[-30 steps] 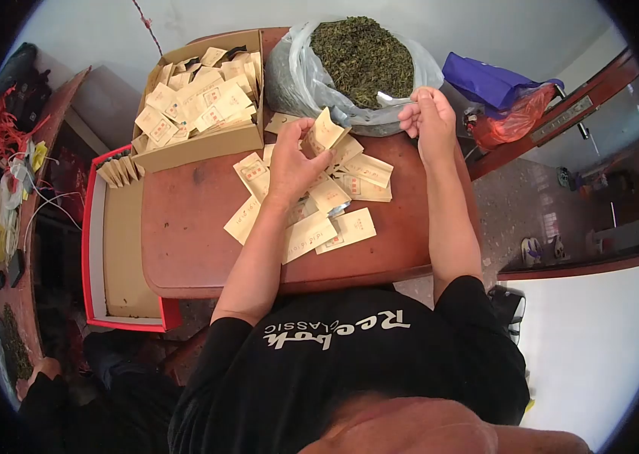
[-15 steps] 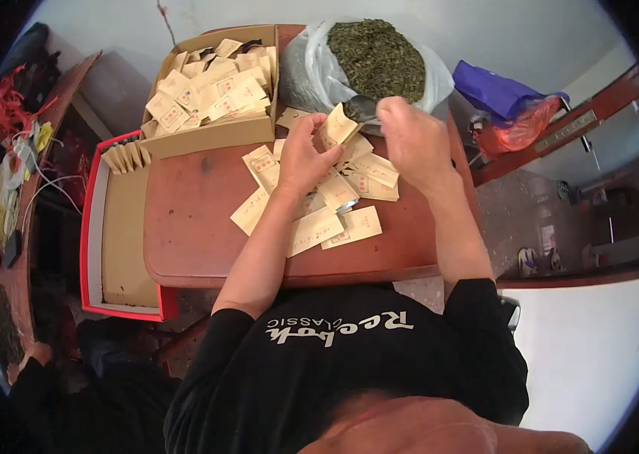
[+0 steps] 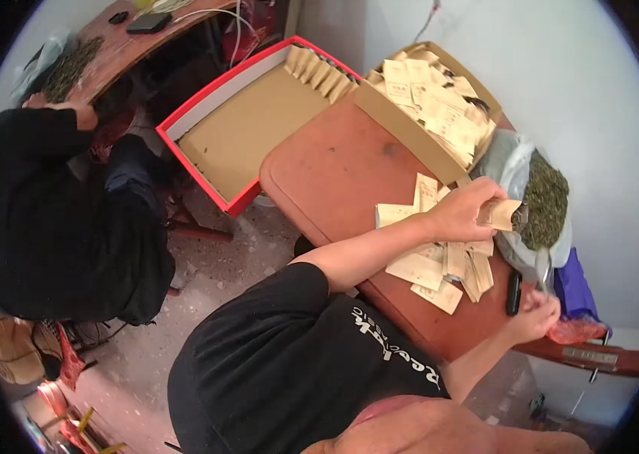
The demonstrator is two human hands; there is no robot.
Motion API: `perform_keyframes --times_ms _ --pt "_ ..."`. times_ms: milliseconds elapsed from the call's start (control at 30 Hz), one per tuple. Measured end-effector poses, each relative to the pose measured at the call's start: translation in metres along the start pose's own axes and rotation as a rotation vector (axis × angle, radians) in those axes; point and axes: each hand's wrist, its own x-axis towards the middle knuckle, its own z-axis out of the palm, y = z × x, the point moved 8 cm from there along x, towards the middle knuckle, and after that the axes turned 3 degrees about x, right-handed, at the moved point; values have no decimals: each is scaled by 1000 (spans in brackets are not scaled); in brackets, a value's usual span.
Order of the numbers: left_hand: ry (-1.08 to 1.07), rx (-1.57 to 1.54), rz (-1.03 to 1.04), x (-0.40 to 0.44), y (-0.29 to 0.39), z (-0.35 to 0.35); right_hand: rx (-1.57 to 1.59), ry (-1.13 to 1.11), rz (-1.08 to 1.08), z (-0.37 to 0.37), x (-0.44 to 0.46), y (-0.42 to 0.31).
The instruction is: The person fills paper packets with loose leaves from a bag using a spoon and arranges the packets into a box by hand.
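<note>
While pinching a paper packet (image 3: 504,215) right of centre with the left hand (image 3: 465,210), pinches a spoon (image 3: 543,265), lower right, in the right hand (image 3: 536,316). Packet probably light, easily creased; best held by the sides.

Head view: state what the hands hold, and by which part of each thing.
Left hand: a paper packet, by its body, short of the open mouth. Right hand: a spoon, by its handle.
</note>
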Motion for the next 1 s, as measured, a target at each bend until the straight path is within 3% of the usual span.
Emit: perform_keyframes --times_ms 133,233,333,467,700,1000 --pt "117 -65 25 -17 19 -94 -104 89 56 -50 -3 50" --pt "279 184 -31 -26 14 -195 -181 244 115 -79 -14 62" --pt "385 284 -274 -28 -53 -279 -38 300 136 -95 -17 96" --pt "346 468 -361 -40 -149 -341 -4 310 210 -84 -19 103" --pt "260 616 -569 -58 -298 -359 27 156 273 -81 -18 129" --pt "211 583 -711 -40 -360 -344 -1 161 316 -82 -20 135"
